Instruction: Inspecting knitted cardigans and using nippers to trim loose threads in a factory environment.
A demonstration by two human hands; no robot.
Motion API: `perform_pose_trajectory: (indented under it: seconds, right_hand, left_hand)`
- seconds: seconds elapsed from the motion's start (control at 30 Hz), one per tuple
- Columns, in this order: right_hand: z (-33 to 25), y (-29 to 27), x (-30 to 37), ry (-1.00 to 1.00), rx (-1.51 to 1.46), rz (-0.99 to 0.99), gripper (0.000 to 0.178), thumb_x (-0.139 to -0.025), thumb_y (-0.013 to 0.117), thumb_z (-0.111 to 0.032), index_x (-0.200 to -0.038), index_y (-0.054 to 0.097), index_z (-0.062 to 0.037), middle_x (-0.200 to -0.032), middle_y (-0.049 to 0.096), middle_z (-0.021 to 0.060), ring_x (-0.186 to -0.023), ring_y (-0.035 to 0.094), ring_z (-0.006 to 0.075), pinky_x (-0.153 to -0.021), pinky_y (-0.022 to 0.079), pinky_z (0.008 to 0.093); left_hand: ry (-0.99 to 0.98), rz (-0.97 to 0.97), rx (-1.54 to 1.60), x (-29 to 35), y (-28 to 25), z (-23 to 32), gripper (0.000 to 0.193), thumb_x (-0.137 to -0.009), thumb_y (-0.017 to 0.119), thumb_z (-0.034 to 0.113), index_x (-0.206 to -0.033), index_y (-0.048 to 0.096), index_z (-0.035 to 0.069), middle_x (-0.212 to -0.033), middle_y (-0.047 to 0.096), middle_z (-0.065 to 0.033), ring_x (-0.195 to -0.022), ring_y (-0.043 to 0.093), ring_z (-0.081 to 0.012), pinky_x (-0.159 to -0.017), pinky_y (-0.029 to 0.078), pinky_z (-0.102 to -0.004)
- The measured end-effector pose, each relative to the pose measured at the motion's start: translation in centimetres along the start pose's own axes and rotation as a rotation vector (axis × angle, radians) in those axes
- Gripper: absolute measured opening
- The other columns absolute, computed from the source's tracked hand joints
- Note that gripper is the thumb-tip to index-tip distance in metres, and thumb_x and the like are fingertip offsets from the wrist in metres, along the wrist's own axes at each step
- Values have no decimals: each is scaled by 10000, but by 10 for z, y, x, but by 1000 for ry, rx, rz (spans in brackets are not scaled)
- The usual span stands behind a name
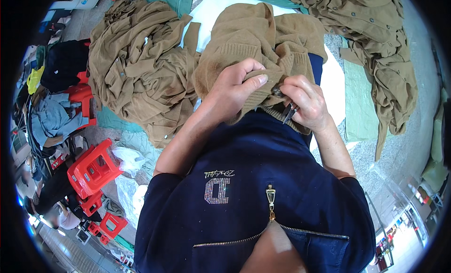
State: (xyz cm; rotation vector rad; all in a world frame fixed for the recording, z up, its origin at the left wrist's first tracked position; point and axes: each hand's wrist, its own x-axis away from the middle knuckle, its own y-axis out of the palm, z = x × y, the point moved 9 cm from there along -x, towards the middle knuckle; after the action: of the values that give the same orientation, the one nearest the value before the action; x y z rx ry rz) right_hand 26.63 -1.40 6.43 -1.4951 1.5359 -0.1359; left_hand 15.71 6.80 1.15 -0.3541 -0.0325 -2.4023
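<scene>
A brown knit cardigan with ribbed edges lies bunched over my lap and a white surface. My left hand is closed on its ribbed edge, the thumb pressed on top of the knit. Right beside it, my right hand has its fingers drawn together at the same edge. Small dark metal thread snips stick out below the right palm, their tips pointing down. Between the two hands sits a small dark round piece, perhaps a button; the right fingertips partly cover it.
A large heap of brown knitwear lies on the left. More buttoned brown cardigans spread over the right, beside a pale green sheet. Red plastic stools, clear plastic bags and dark clothes are at the far left.
</scene>
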Motion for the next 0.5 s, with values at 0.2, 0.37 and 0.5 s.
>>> perform_pose_trajectory:
  seconds: [0.2, 0.37, 0.5]
  right_hand:
    - [-12, -6, -7, -13, 54, 149, 270, -626, 692, 30, -884, 611, 22, -837, 602, 118, -653, 628, 228, -519, 507, 307]
    - [-18, -4, -8, -21, 77, 206, 297, -580, 698, 40, -863, 611, 25, -819, 596, 118, -647, 626, 227, -522, 511, 305]
    - [-20, 0, -14, -7, 74, 260, 280, -565, 704, 32, -826, 603, 12, -784, 580, 105, -627, 616, 223, -521, 509, 305]
  left_hand:
    - [36, 28, -109, 6, 0, 18, 213, -920, 581, 153, -1034, 591, -26, -913, 611, -36, -896, 537, -94, -821, 428, -239]
    - [58, 79, -129, 12, -3, 24, 171, -911, 592, 95, -1024, 609, -32, -920, 624, -44, -904, 551, -102, -832, 432, -244]
    - [114, 101, -46, 13, -8, 16, 155, -902, 599, 71, -1019, 619, -30, -954, 623, -61, -903, 563, -115, -825, 446, -262]
